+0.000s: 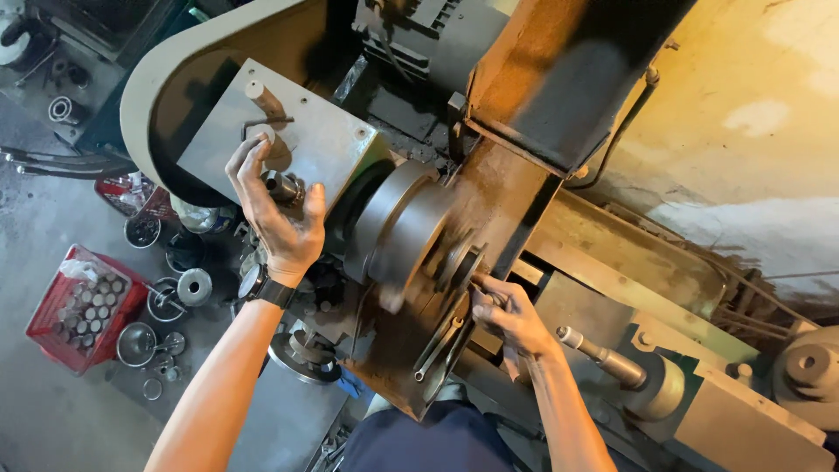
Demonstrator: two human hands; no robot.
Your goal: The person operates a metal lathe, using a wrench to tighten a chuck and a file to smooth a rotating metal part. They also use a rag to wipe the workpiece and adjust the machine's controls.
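Overhead view of a person at a worn lathe (pixel 524 210); the left hand (pixel 278 210) is curled around a short dark lever knob (pixel 281 186) projecting from the grey headstock cover plate (pixel 288 122), fingers above and thumb to the right, closed on the knob; a dark wristwatch (pixel 265 287) sits on that wrist; the right hand (pixel 509 315) is closed around a slim metal tool (pixel 483 284), its tip held against the face of the blurred, spinning chuck (pixel 411 232) at mid-frame; a second long steel handle (pixel 441 345) lies just below the chuck; on the floor at left stand a red crate of cylindrical metal parts (pixel 80 306) and several steel bowls (pixel 138 343).
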